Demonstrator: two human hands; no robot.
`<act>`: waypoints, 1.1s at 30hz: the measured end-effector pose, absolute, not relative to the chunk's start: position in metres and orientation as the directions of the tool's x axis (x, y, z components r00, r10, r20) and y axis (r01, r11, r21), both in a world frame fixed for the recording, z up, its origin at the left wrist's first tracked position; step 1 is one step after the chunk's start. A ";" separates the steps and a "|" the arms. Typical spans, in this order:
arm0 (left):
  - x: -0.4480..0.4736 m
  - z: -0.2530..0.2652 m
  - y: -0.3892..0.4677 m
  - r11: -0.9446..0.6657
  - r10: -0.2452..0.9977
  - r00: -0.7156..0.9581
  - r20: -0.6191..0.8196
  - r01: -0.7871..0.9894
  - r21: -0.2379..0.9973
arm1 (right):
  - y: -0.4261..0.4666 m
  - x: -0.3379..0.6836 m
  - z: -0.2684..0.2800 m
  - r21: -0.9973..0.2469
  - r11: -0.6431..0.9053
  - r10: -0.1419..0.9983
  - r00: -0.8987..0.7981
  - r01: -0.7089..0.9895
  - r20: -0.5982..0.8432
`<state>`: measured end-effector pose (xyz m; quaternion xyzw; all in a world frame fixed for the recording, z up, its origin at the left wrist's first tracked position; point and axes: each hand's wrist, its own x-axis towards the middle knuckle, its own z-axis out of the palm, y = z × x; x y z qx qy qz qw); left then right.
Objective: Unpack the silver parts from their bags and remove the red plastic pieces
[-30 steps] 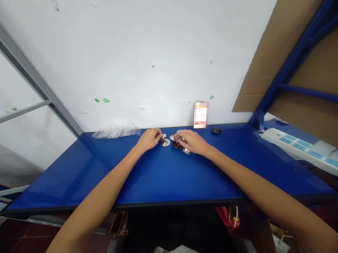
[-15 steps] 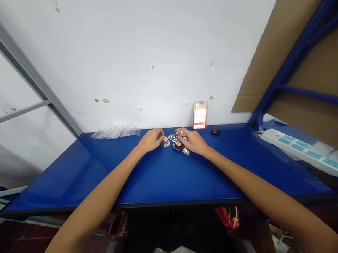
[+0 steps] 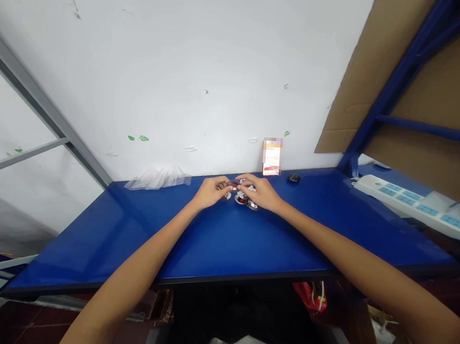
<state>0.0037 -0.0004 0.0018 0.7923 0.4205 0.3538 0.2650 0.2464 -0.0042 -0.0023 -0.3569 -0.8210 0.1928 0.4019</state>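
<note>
A shiny round metal disc with a red part in its middle [image 3: 235, 185] is pinched between my left hand [image 3: 212, 191] and my right hand [image 3: 263, 192]. The fingers of both hands are closed on its opposite edges. Just under and beside them, several similar discs lie in a loose cluster on the table; one silver disc [image 3: 253, 205] sits at the cluster's front right. Another disc [image 3: 227, 196] is partly covered by my left fingers. Exactly what kind of part these are is too small to make out.
The blue table [image 3: 225, 244] meets a white wall. Clear plastic bags [image 3: 159, 178] lie at the back left. A lit phone [image 3: 272, 158] leans on the wall, with a small black object [image 3: 294, 178] to its right. A white power strip [image 3: 411, 203] is at the far right.
My left hand has moved right from the left-hand disc to the disc by my right fingers. Both hands now grip that disc. My right hand has barely shifted.
</note>
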 end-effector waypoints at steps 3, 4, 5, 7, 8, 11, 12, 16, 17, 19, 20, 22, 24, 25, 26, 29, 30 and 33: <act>-0.001 0.001 0.003 -0.546 0.837 0.379 0.394 0.626 0.557 | 0.000 0.254 0.002 -0.520 0.698 0.715 -0.436 0.492 0.547; -0.003 0.001 0.005 -0.551 0.830 0.385 0.403 0.674 0.492 | 0.002 0.258 0.004 -0.477 0.709 0.701 -0.447 0.519 0.556; -0.005 0.001 0.006 -0.551 0.826 0.389 0.407 0.709 0.440 | 0.004 0.262 0.005 -0.431 0.721 0.685 -0.464 0.542 0.562; -0.007 0.000 0.008 -0.545 0.825 0.387 0.412 0.740 0.396 | 0.008 0.269 0.006 -0.358 0.745 0.654 -0.507 0.563 0.562; -0.007 -0.001 0.009 -0.543 0.825 0.381 0.417 0.737 0.401 | 0.010 0.271 0.006 -0.335 0.757 0.638 -0.527 0.561 0.562; -0.005 -0.004 0.009 -0.539 0.832 0.332 0.446 0.677 0.501 | 0.011 0.271 0.004 -0.319 0.783 0.609 -0.551 0.535 0.571; -0.003 -0.005 0.008 -0.525 0.843 0.302 0.445 0.640 0.561 | 0.010 0.269 0.003 -0.333 0.780 0.614 -0.543 0.531 0.573; 0.009 -0.008 0.004 -0.442 0.896 0.255 0.363 0.444 0.780 | 0.004 0.257 -0.002 -0.477 0.717 0.694 -0.464 0.508 0.550; 0.011 -0.008 0.002 -0.435 0.897 0.266 0.352 0.408 0.803 | 0.003 0.254 -0.004 -0.512 0.703 0.710 -0.452 0.493 0.540; 0.015 -0.007 -0.002 -0.439 0.893 0.277 0.355 0.364 0.821 | 0.002 0.250 -0.005 -0.559 0.686 0.728 -0.438 0.466 0.528; 0.016 -0.006 -0.004 -0.442 0.891 0.279 0.358 0.349 0.827 | 0.002 0.249 -0.005 -0.577 0.679 0.734 -0.427 0.455 0.527; 0.017 -0.002 -0.007 -0.435 0.890 0.293 0.351 0.310 0.845 | 0.003 0.249 -0.004 -0.623 0.662 0.749 -0.401 0.418 0.527; 0.016 0.001 -0.008 -0.423 0.887 0.311 0.342 0.249 0.871 | 0.004 0.250 -0.003 -0.707 0.631 0.768 -0.385 0.319 0.511; 0.014 0.003 -0.008 -0.420 0.885 0.315 0.344 0.219 0.881 | 0.006 0.250 -0.003 -0.759 0.604 0.778 -0.390 0.245 0.493; 0.013 0.004 -0.007 -0.419 0.882 0.320 0.345 0.197 0.887 | 0.007 0.251 -0.003 -0.806 0.567 0.787 -0.398 0.168 0.471; 0.012 0.003 -0.004 -0.424 0.866 0.369 0.338 0.180 0.888 | 0.009 0.251 -0.005 -0.895 0.447 0.818 -0.405 -0.001 0.409; 0.012 0.002 -0.003 -0.425 0.858 0.393 0.329 0.185 0.886 | 0.009 0.251 -0.005 -0.908 0.419 0.827 -0.403 -0.024 0.393; 0.015 0.000 -0.003 -0.432 0.857 0.404 0.320 0.224 0.874 | 0.008 0.250 -0.006 -0.931 0.363 0.850 -0.394 -0.044 0.350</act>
